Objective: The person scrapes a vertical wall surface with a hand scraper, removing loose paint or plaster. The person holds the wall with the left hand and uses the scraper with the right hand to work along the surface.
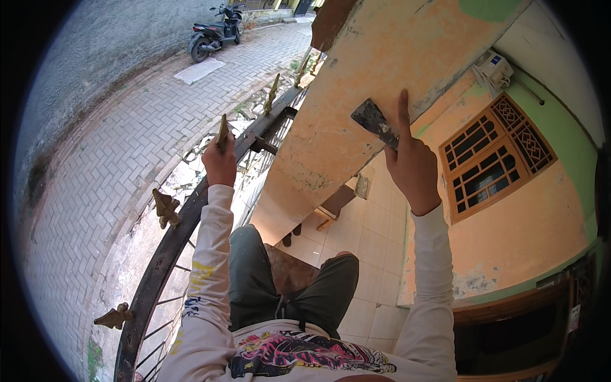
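Observation:
My right hand (412, 164) holds a metal scraper (375, 122), its dark blade pressed flat against a peach-coloured pillar (356, 83) with worn, flaking paint. The index finger points up along the pillar surface. My left hand (220, 160) grips a golden spearhead finial (223, 132) on top of a dark iron fence (172, 235). My knees in dark shorts show below, above a brown wooden surface (289, 270).
More golden finials (165, 209) stick up along the fence rail. Beyond it lies a brick-paved street (108, 146) with a parked scooter (215, 32). A tiled porch floor (366, 235), an orange wall with a latticed window (493, 156) and a wooden stool (336, 204) lie below.

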Tool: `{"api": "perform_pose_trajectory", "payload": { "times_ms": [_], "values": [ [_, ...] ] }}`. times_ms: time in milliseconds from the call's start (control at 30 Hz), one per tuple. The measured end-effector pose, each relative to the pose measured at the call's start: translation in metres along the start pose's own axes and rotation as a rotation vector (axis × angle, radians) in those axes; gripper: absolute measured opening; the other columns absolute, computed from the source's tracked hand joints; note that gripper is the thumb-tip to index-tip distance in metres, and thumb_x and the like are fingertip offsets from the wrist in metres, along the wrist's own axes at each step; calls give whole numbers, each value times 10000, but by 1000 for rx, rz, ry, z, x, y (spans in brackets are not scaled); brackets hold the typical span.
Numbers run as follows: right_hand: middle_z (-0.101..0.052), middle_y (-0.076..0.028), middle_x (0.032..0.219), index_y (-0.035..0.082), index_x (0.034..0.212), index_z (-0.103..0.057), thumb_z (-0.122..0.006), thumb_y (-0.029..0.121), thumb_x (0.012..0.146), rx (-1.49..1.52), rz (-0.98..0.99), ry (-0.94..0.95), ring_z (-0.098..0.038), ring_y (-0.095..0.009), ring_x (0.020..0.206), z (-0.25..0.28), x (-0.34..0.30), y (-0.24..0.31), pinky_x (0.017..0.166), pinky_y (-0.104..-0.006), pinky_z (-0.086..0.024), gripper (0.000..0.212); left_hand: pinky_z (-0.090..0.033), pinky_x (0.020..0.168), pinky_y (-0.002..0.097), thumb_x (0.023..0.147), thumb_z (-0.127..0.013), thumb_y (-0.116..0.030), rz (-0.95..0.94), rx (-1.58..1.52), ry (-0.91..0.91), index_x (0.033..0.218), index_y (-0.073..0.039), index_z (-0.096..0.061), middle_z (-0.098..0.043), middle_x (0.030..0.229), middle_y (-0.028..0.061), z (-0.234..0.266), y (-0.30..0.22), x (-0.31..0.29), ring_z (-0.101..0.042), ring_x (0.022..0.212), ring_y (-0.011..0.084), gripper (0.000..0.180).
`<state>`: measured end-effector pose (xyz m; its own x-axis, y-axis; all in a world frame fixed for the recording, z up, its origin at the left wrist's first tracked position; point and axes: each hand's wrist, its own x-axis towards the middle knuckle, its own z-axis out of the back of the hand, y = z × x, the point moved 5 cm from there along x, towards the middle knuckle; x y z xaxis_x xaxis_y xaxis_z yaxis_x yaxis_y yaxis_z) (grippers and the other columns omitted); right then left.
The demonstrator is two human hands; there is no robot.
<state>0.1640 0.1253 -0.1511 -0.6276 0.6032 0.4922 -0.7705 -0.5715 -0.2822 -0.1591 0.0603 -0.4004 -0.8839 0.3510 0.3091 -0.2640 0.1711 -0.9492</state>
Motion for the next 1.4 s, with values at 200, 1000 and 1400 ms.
{"api": "perform_pose_trajectory", "payload": {
  "times_ms": [200, 1000, 1400],
  "values": [
    [-598, -104, 596, 152, 1609, -7, -724, 123, 841, 0, 5, -4, -650, -292, 542, -1, 0, 0, 492, -365, -493, 1051, -440, 578, 338, 950, -669, -262, 10, 9, 15, 930, 51, -693, -612, 649, 92, 0, 1, 0, -517, 592, 129, 314],
    [-528, -93, 556, 174, 1616, -1, -698, 95, 864, 41, 4, -29, -591, -257, 487, -5, -2, 1, 450, -331, -421, 1028, -464, 624, 322, 955, -667, -250, 33, -4, 31, 966, 49, -696, -642, 697, 84, -1, 5, 0, -540, 642, 121, 300],
    [-593, -116, 580, 143, 1607, -13, -701, 109, 831, 31, 3, -39, -632, -307, 517, -10, -3, 2, 477, -378, -482, 1038, -414, 583, 333, 965, -647, -257, 14, -30, 32, 945, 49, -681, -572, 637, 73, -1, -5, -2, -459, 613, 113, 308]
  ]
}}
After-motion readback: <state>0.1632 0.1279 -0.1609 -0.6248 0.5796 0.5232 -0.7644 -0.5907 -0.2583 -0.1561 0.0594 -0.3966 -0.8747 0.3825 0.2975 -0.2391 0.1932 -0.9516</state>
